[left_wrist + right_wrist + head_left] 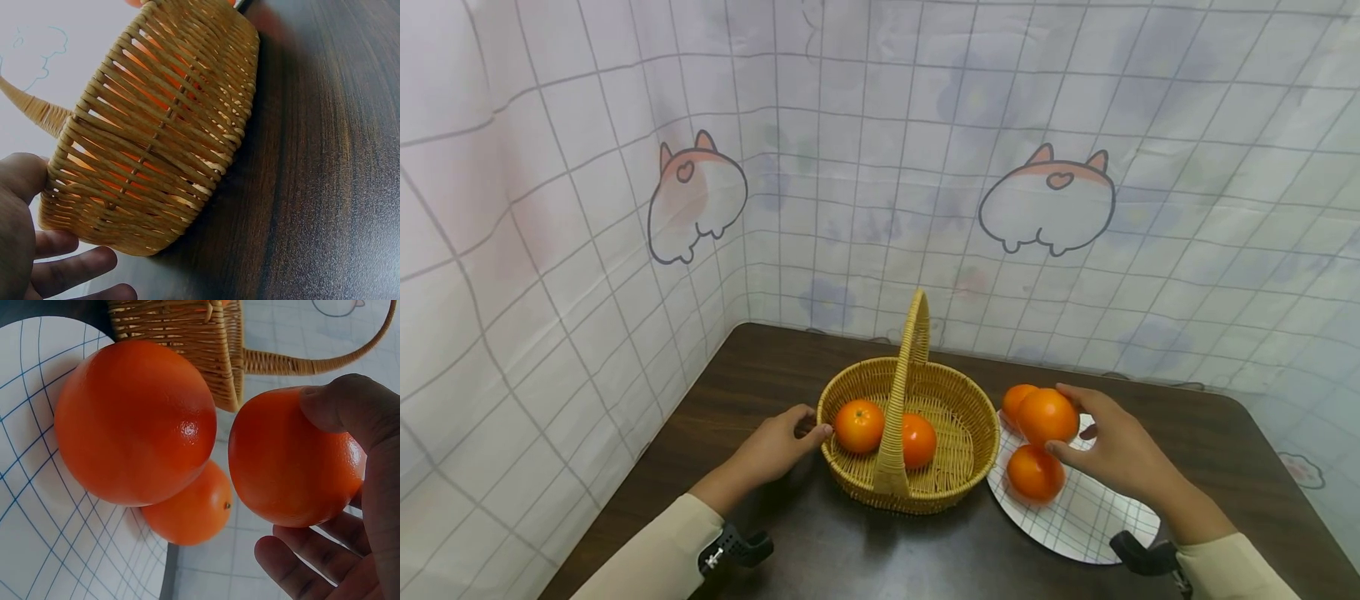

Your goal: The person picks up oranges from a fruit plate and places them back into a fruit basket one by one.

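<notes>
A woven wicker basket (955, 487) with a tall arched handle stands on the dark table. Inside it lie two oranges, one on the left (859, 426) and one partly behind the handle (919, 441). My left hand (782, 446) grips the basket's left rim, its thumb at the edge and fingers against the outer wall (150, 144). Above a plate, my right hand (1116, 442) holds an orange (290, 456) between thumb and fingers. Two more oranges rest on the plate, one in front (1036, 473) and one behind (1013, 403), partly hidden by the held one.
The white plate (1105, 521) with blue grid lines sits right of the basket, close to its side. Behind the wooden table (820, 550) hangs a grid-patterned cloth (880, 167) with cartoon animal prints, and it also covers the left side.
</notes>
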`<state>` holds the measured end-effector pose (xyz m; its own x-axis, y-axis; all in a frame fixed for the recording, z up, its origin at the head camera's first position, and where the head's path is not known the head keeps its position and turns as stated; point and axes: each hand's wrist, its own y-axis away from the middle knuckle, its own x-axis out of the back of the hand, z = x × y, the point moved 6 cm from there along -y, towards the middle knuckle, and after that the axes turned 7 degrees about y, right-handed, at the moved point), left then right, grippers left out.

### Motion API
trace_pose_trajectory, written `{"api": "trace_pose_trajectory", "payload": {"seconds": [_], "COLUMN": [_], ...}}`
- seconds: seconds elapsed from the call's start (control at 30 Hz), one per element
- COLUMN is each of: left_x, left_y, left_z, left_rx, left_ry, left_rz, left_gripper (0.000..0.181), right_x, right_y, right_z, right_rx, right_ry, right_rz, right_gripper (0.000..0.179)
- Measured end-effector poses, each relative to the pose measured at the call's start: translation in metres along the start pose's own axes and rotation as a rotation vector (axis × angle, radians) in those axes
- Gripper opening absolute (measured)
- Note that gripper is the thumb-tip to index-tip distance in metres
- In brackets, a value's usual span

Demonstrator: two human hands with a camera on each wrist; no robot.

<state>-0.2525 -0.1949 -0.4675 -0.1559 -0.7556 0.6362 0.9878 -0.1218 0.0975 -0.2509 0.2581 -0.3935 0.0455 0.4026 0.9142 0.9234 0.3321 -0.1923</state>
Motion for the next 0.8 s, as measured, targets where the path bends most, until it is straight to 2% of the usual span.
{"api": "trace_pose_trajectory", "payload": {"seconds": [0.8], "left_x": [0.000], "left_y": [0.000], "left_z": [0.001], "left_rx": [0.002], "left_ry": [-0.006], "left_rz": [-0.001], "left_gripper": [0.055], "right_x": [-0.003], "right_y": [-0.012], "right_z": [-0.020], "right_rx": [0.048], "right_ry": [-0.047], "right_rz": [-0.001], "right_gripper": [0.084]}}
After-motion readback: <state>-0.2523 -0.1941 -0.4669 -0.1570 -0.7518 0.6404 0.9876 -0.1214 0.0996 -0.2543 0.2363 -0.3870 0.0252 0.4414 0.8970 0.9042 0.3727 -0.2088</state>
